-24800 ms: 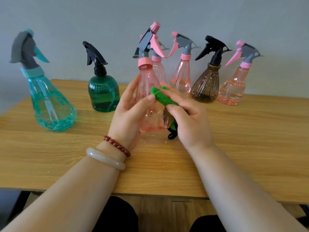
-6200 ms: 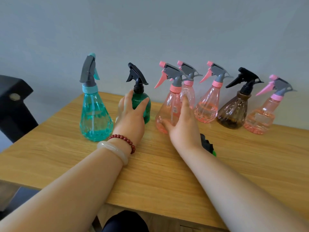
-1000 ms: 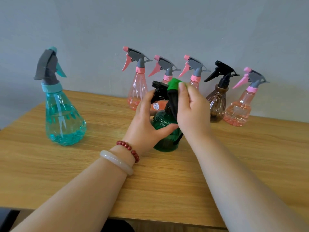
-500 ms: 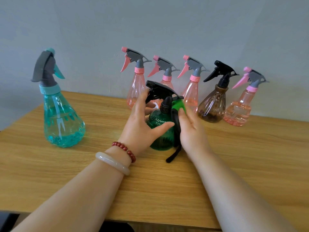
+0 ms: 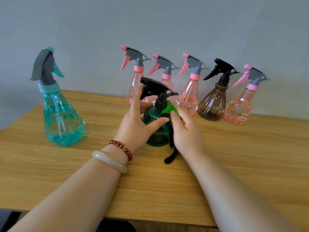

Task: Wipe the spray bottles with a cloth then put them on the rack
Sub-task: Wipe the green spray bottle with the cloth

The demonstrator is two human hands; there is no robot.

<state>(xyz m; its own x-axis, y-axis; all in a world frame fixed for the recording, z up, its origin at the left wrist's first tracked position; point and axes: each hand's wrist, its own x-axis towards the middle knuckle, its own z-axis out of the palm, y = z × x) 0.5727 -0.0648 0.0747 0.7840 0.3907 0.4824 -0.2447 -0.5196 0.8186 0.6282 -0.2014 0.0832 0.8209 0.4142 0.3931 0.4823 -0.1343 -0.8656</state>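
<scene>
1. While the left hand (image 5: 138,124) steadies the green bottle (image 5: 158,136) on the table (image 5: 250,164), thumb laid across its ribbed front and fingers curled up behind the black trigger, the right hand (image 5: 187,131) pinches a green cloth (image 5: 169,108) against the bottle's shoulder, just below the cap.
2. The bottle stands upright between the two sets of fingers. A black loop (image 5: 170,156) of the cloth trails from under the right palm onto the wood.
3. Wiping of this one bottle appears to be under way, and none has reached a rack. Beyond the fingertips, four pink bottles (image 5: 189,101) and a brown bottle (image 5: 212,106) line the wall. A teal bottle (image 5: 61,121) stands well out past the left-hand fingers. Whether any of these has been wiped cannot be told, and by this view all seven remain to be racked.
4. No rack is in view. The cloth covers part of the right fingertips, the bottle's neck hides part of the left fingers, and its trigger masks much of one pink bottle. Both forearms are cut off at the lower edge.
</scene>
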